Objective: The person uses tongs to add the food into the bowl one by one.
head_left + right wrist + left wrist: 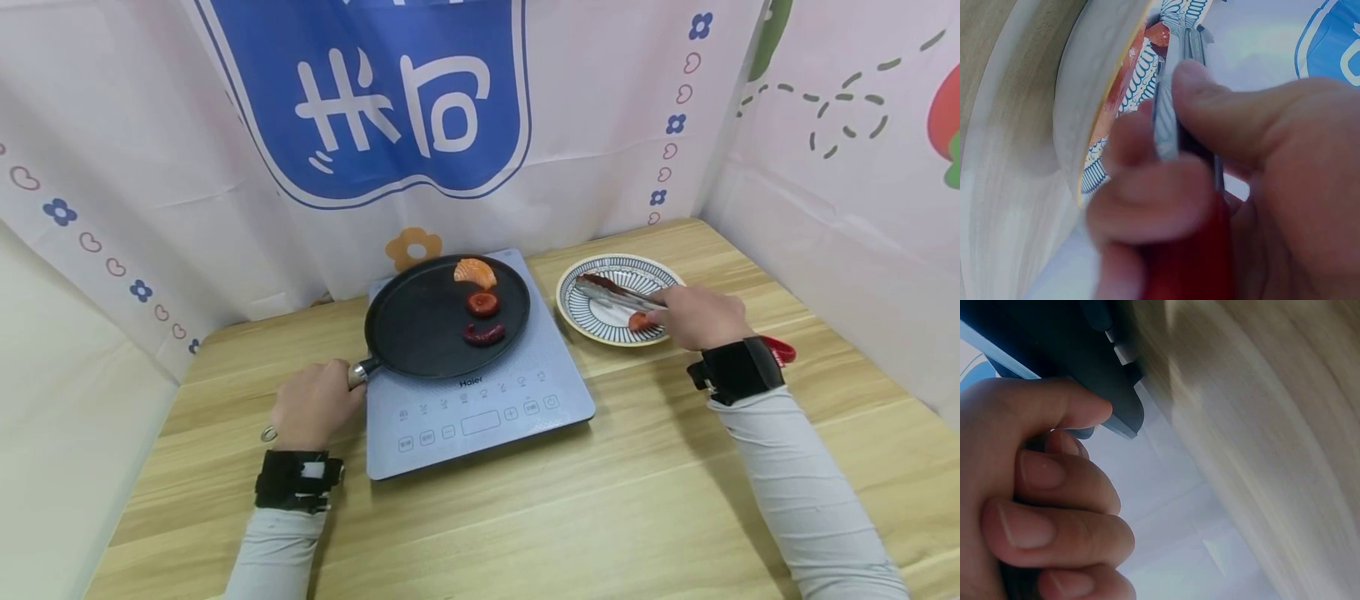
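My left hand grips the handle of a black frying pan; in the left wrist view the fingers curl round it. On the pan's right side lie an orange salmon-like slice, a round red-brown piece and a dark red curved piece. My right hand holds metal tongs with a red handle, their tips over a patterned plate. An orange-red food piece lies on that plate near the fingers. Whether the tongs pinch anything cannot be seen clearly.
The pan rests on a grey-blue induction cooktop with touch buttons along its front. Both cooktop and plate stand on a wooden table. Behind hangs a white printed cloth, and another cloth wall bounds the right.
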`<state>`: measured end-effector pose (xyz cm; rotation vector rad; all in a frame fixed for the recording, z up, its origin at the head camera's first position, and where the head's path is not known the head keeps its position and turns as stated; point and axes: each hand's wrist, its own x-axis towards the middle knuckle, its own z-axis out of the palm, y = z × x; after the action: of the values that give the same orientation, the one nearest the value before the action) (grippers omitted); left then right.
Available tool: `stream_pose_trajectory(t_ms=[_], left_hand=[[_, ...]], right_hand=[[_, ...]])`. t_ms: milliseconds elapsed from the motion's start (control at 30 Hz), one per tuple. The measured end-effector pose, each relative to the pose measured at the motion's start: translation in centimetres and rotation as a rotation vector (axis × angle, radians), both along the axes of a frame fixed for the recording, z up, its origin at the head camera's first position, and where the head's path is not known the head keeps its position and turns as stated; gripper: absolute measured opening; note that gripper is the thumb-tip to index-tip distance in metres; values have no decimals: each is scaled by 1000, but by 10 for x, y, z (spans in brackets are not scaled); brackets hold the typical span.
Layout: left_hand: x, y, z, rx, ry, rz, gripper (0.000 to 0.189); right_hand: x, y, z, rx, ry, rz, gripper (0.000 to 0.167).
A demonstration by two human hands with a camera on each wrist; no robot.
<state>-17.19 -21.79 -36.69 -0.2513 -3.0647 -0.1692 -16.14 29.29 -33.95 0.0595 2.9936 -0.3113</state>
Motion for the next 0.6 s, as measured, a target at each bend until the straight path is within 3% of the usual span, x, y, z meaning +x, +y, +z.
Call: stream_pose_trajectory(t_ms=[300, 600], left_hand=[[-1, 0, 0, -3, -19, -2, 26], [0, 1, 1, -4, -21, -5, 26]], right_hand=[[-2, 2, -2, 34, 88, 24, 43], [-3, 2, -4, 11, 106, 31, 43]])
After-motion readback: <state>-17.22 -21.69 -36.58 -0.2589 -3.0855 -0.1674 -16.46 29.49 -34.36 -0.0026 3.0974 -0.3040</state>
